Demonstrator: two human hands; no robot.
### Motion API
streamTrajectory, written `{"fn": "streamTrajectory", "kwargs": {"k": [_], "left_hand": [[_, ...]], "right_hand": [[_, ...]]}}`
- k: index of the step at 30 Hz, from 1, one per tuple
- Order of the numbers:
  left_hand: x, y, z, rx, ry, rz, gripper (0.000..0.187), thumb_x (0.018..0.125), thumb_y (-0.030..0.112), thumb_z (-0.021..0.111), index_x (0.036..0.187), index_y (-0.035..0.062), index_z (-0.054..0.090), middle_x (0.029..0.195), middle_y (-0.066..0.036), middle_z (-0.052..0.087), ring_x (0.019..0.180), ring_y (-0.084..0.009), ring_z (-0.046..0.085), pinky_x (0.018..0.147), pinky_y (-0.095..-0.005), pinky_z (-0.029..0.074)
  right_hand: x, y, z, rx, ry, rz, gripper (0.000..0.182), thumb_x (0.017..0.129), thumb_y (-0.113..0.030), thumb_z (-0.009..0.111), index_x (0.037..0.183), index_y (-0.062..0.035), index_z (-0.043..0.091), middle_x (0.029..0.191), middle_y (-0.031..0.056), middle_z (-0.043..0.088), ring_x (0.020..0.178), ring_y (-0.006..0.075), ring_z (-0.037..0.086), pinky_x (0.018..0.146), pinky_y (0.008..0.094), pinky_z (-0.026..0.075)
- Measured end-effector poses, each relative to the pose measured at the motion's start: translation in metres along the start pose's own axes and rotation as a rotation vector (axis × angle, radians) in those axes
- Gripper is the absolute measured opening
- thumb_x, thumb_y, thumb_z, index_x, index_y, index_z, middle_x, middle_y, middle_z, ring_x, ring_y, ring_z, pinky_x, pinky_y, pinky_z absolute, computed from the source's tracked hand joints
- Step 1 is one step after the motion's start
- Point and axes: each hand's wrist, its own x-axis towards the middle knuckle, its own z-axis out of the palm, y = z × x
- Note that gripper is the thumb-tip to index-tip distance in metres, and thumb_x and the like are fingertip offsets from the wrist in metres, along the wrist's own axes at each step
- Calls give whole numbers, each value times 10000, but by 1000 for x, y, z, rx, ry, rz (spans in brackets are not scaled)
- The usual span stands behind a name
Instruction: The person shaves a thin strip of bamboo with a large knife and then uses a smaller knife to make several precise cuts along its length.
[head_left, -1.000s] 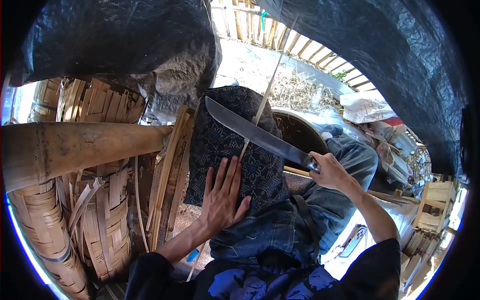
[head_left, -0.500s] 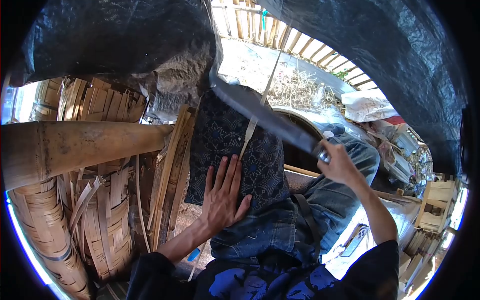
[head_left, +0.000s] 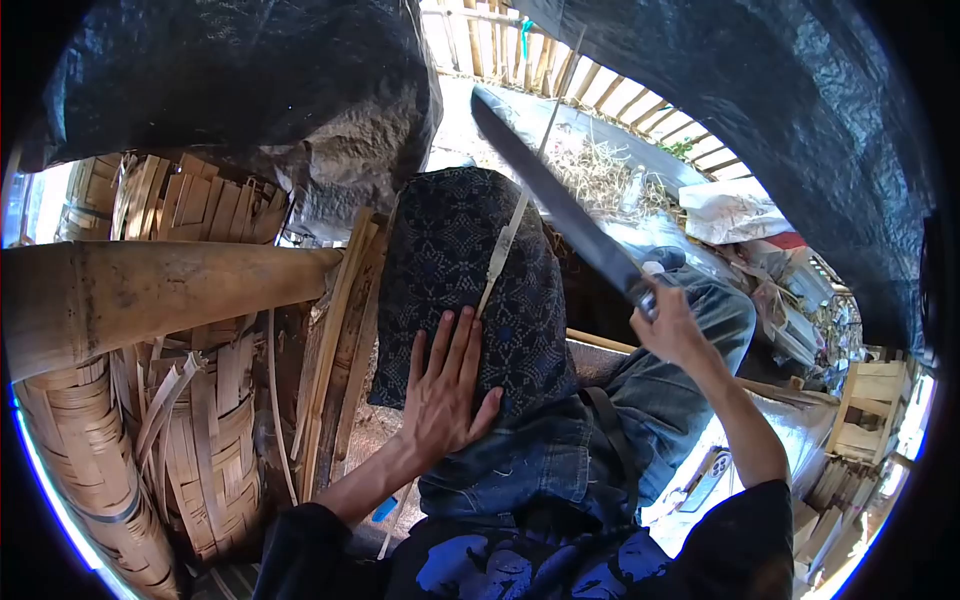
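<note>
My left hand lies flat with its fingers stretched out on a dark patterned cloth that covers my thigh. Its fingertips rest at the near end of a thin bamboo strip, which runs away from me across the cloth and beyond it. A paler, wider patch shows on the strip a little past the fingers. My right hand is closed round the handle of a long machete. The blade points up and left, to the right of the strip, and its tip is near the bright opening.
On the left, a thick bamboo pole juts toward me, with woven bamboo baskets around it. Split bamboo slats stand beside the cloth. Dark plastic sheeting hangs overhead. A phone lies at the lower right.
The machete blade has swung right and away from me, off the cloth and strip, and now points more steeply upward. My left hand has stayed nearly still.
</note>
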Motion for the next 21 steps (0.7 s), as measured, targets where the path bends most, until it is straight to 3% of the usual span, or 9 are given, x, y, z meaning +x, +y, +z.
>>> {"fn": "streamTrajectory", "kwargs": {"k": [1, 3, 7, 9, 11, 13, 15, 19, 21], "left_hand": [[0, -1, -1, 4, 5, 0, 751, 912, 425, 378, 1433, -94, 230, 1529, -234, 186, 1434, -390, 121, 1124, -566, 116], [-1, 0, 0, 35, -21, 9, 751, 913, 425, 375, 1435, -94, 227, 1527, -236, 189, 1434, -389, 127, 1126, -559, 113], [-3, -1, 1, 7, -7, -10, 750, 913, 426, 375, 1434, -95, 230, 1525, -238, 195, 1435, -387, 126, 1129, -554, 110], [-1, 0, 1, 15, 5, -3, 754, 913, 431, 371, 1432, -96, 231, 1525, -238, 195, 1435, -387, 125, 1130, -551, 102], [0, 0, 1, 9, 8, 4, 754, 913, 434, 367, 1433, -96, 231, 1525, -239, 195, 1435, -387, 125, 1131, -551, 102], [0, 0, 0, 15, 16, 0, 755, 914, 436, 363, 1434, -95, 230, 1525, -239, 196, 1435, -387, 126, 1131, -550, 101], [-1, 0, 0, 31, -13, -1, 755, 915, 440, 355, 1437, -91, 229, 1524, -239, 200, 1433, -389, 134, 1131, -549, 101], [-3, -1, 2, 10, -4, -15, 755, 915, 442, 354, 1437, -89, 230, 1524, -237, 202, 1431, -389, 137, 1131, -547, 102], [0, 0, 1, 4, 17, -11, 758, 914, 447, 351, 1437, -88, 231, 1523, -237, 204, 1432, -386, 137, 1132, -545, 99]], "right_hand": [[-1, -3, 3, 84, -155, 136, 282, 740, -15, 590, 1013, 45, 558, 635, 174, 611, 538, 269, 627, 577, 359, 512], [-9, 14, 17, 19, -183, -72, 297, 736, -13, 593, 1023, 53, 549, 637, 163, 610, 533, 227, 621, 581, 356, 515], [-4, 11, 5, 172, -213, 108, 325, 744, -27, 616, 1048, 59, 541, 640, 175, 593, 519, 309, 597, 591, 361, 517], [-2, 26, 10, -187, 308, -351, 322, 743, -33, 619, 1042, 59, 542, 643, 181, 592, 522, 348, 587, 588, 367, 518], [-3, 26, 13, -216, 387, -336, 328, 743, -43, 622, 1046, 55, 544, 634, 184, 589, 532, 354, 596, 587, 380, 520], [-5, 14, 13, 125, -174, 5, 336, 736, -40, 618, 1051, 52, 547, 629, 192, 588, 543, 352, 606, 583, 389, 519], [-8, 10, 12, -16, -253, -47, 334, 728, -32, 613, 1043, 57, 545, 630, 193, 593, 552, 321, 623, 574, 379, 517], [-7, 18, 8, 128, -144, 60, 390, 728, -31, 599, 1102, 64, 549, 611, 162, 584, 518, 243, 612, 544, 349, 506], [-5, 27, 18, -290, 366, -334, 412, 732, -38, 595, 1129, 64, 550, 598, 148, 581, 522, 248, 612, 554, 357, 503]]}}
